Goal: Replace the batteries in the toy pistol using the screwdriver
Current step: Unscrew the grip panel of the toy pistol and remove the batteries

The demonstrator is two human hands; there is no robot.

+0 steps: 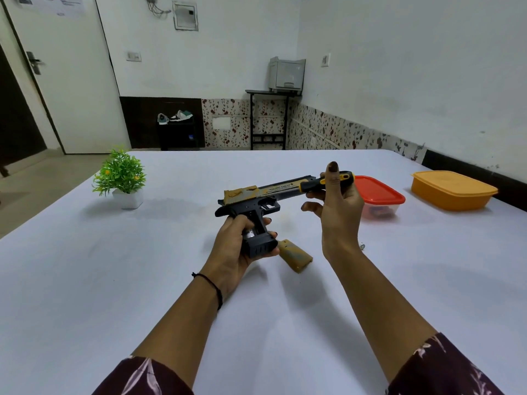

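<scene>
While the white table (114,280) fills most of the view under a smooth cloth, a rectangular orange plastic box (453,191) with a lid sits at its far right edge. A clear box with a red lid (379,195) stands just left of it.

The toy pistol (256,203) is held above the middle of the table. Its long axis runs left to right, with the barrel pointing right toward the red-lidded box and rising slightly. It is hard black plastic with worn tan patches on the slide and printed lettering along the barrel. The handle hangs down toward the person, its side open and something silvery showing inside.

A small green plastic plant (121,172) in a white pot stands near the far left corner.

The left hand (236,249) wraps around the base of the pistol's handle, fingers curled around it, so the barrel reaches well out to the right of the grasp. The right hand (339,206) holds the screwdriver (313,183) by its black and yellow handle, thumb raised, right at the muzzle; the shaft is hidden.

A tan, curved cover panel (295,256) lies on the table just right of the left hand. A tiny shiny bit (362,246) lies beside the right wrist, too small to identify.
</scene>
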